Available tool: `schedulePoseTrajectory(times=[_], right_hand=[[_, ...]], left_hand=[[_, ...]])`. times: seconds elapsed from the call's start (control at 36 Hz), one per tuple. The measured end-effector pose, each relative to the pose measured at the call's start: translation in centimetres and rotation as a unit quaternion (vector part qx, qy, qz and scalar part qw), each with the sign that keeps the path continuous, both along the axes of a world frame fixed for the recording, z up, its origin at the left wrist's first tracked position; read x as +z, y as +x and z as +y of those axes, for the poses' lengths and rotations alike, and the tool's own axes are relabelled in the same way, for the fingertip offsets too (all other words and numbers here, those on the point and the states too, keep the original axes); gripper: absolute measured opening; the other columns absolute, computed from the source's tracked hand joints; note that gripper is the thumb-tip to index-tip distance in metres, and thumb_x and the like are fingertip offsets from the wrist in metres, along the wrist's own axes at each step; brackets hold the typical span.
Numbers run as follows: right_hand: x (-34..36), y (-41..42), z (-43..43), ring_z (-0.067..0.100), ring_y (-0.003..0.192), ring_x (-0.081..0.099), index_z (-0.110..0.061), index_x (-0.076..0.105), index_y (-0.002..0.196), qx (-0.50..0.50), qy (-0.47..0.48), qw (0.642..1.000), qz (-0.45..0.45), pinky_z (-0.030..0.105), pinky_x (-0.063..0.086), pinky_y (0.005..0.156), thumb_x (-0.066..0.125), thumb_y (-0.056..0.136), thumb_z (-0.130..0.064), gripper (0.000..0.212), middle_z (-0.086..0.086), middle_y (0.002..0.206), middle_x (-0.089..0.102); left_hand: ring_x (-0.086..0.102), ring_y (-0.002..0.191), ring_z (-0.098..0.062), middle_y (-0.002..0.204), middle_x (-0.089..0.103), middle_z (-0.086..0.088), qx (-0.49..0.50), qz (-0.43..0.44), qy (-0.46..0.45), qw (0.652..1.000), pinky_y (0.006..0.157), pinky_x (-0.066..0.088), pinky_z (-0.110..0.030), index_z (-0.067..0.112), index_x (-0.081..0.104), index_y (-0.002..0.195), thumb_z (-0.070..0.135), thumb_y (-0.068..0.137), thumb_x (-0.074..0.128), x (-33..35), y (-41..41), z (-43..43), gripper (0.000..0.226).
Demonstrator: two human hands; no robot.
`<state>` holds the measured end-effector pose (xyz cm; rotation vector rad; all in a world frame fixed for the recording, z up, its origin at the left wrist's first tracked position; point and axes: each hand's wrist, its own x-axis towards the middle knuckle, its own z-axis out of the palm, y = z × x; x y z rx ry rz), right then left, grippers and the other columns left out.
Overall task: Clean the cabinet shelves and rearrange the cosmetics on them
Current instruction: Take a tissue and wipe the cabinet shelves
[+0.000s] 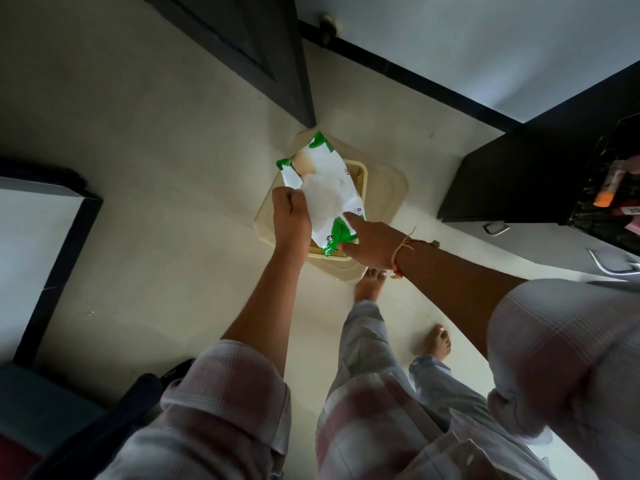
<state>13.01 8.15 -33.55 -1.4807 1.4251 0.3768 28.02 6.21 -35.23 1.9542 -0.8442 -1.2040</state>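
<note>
Above a cream octagonal plastic stool (391, 188) on the pale floor, both hands held a white-and-green plastic wipes pack (329, 195). The left hand (291, 213) was curled tight, pinching its white flap, while the right hand (374, 244) gripped its green lower end.

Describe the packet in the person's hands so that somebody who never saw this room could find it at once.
On the pale floor stands a cream stool with a woven basket on it. Over them, a soft packet is held by the left hand at its side and the right hand at its near end. It is the only white thing with bright green ends.
</note>
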Motion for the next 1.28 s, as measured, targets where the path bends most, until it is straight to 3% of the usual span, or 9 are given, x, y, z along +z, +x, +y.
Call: schedulePoseTrajectory(times=[0.11, 0.19, 0.31, 0.42, 0.5, 0.72, 0.83, 1.0, 1.28], right_hand=[[0.5, 0.1, 0.1, 0.035, 0.124, 0.051, -0.017, 0.021, 0.151, -0.059, -0.017, 0.998, -0.008, 0.041, 0.042, 0.102, 0.045, 0.099, -0.035, 0.06, 0.015, 0.139, 0.052], [1.7, 0.0, -0.2, 0.035, 0.124, 0.05, -0.016, 0.036, 0.145, -0.198, -0.025, 0.979, -0.052, 0.037, 0.038, 0.102, 0.04, 0.101, -0.031, 0.047, 0.015, 0.136, 0.054], [3.6, -0.3, -0.7, 0.024, 0.114, 0.059, -0.021, 0.055, 0.127, -0.382, -0.001, 0.913, -0.145, 0.045, 0.044, 0.104, 0.044, 0.082, -0.063, 0.063, 0.005, 0.124, 0.062], [5.6, -1.7, -0.6, 0.02, 0.101, 0.066, -0.016, 0.055, 0.127, -0.447, 0.0, 0.874, -0.19, 0.036, 0.055, 0.087, 0.06, 0.09, -0.046, 0.048, 0.005, 0.121, 0.063], [6.8, -3.0, -0.1, 0.022, 0.096, 0.068, -0.011, 0.058, 0.123, -0.474, -0.005, 0.858, -0.2, 0.028, 0.054, 0.067, 0.067, 0.089, -0.029, 0.039, 0.008, 0.113, 0.067], [10.1, -7.1, 3.0, 0.029, 0.104, 0.065, -0.007, 0.061, 0.106, -0.596, 0.051, 0.746, -0.292, 0.042, 0.055, 0.09, 0.053, 0.098, -0.017, 0.015, 0.014, 0.113, 0.065], [11.1, -9.7, 5.3, 0.027, 0.1, 0.064, -0.012, 0.058, 0.102, -0.638, 0.059, 0.691, -0.336, 0.04, 0.056, 0.081, 0.047, 0.101, -0.017, 0.012, 0.011, 0.108, 0.064], [11.8, -13.8, 9.2, 0.026, 0.098, 0.066, -0.014, 0.058, 0.104, -0.699, 0.042, 0.622, -0.35, 0.037, 0.056, 0.075, 0.044, 0.102, -0.018, 0.015, 0.012, 0.113, 0.065], [14.3, -22.4, 17.4, 0.021, 0.096, 0.061, -0.021, 0.055, 0.114, -0.756, -0.081, 0.604, -0.237, 0.036, 0.058, 0.072, 0.043, 0.1, -0.023, 0.018, 0.002, 0.107, 0.062]], left_hand=[[0.053, 0.077, -0.016, 0.082, 0.054, 0.002, 0.028, 0.053, 0.036, 0.998, 0.061, 0.046, -0.029, 0.015, 0.049, 0.09, 0.021, 0.093, 0.048, 0.3, 0.3, -0.4, 0.006], [0.065, 0.09, -0.024, 0.1, 0.067, -0.008, 0.015, 0.137, 0.085, 0.987, 0.068, 0.056, -0.034, 0.01, 0.059, 0.111, 0.036, 0.085, 0.058, 0.6, 0.6, -0.4, 0.037], [0.065, 0.109, -0.029, 0.121, 0.065, -0.014, -0.006, 0.287, 0.108, 0.952, 0.086, 0.056, -0.043, 0.013, 0.057, 0.128, 0.021, 0.092, 0.064, 2.2, 0.0, 0.6, 0.038], [0.064, 0.113, -0.031, 0.125, 0.063, -0.015, -0.032, 0.341, 0.111, 0.933, 0.084, 0.056, -0.043, 0.009, 0.054, 0.13, 0.012, 0.088, 0.069, 4.3, -1.5, 1.5, 0.045], [0.064, 0.113, -0.03, 0.125, 0.064, -0.013, -0.051, 0.354, 0.107, 0.928, 0.091, 0.054, -0.048, 0.008, 0.054, 0.128, 0.006, 0.087, 0.068, 6.1, -2.8, 2.0, 0.043], [0.063, 0.113, -0.031, 0.121, 0.066, -0.015, -0.064, 0.389, 0.133, 0.909, 0.089, 0.054, -0.049, 0.007, 0.052, 0.13, 0.014, 0.087, 0.071, 10.1, -6.8, 3.5, 0.047], [0.066, 0.106, -0.026, 0.112, 0.07, -0.013, -0.105, 0.419, 0.163, 0.887, 0.097, 0.05, -0.045, 0.01, 0.06, 0.118, 0.015, 0.092, 0.063, 11.7, -9.8, 4.6, 0.026], [0.065, 0.107, -0.028, 0.119, 0.065, -0.019, -0.128, 0.395, 0.191, 0.889, 0.093, 0.052, -0.039, 0.004, 0.055, 0.124, 0.019, 0.09, 0.067, 12.1, -14.3, 6.5, 0.039], [0.065, 0.078, -0.018, 0.091, 0.068, -0.009, -0.217, 0.322, 0.191, 0.901, 0.062, 0.055, -0.028, 0.013, 0.055, 0.101, 0.018, 0.09, 0.068, 13.7, -24.8, 12.8, 0.018]])
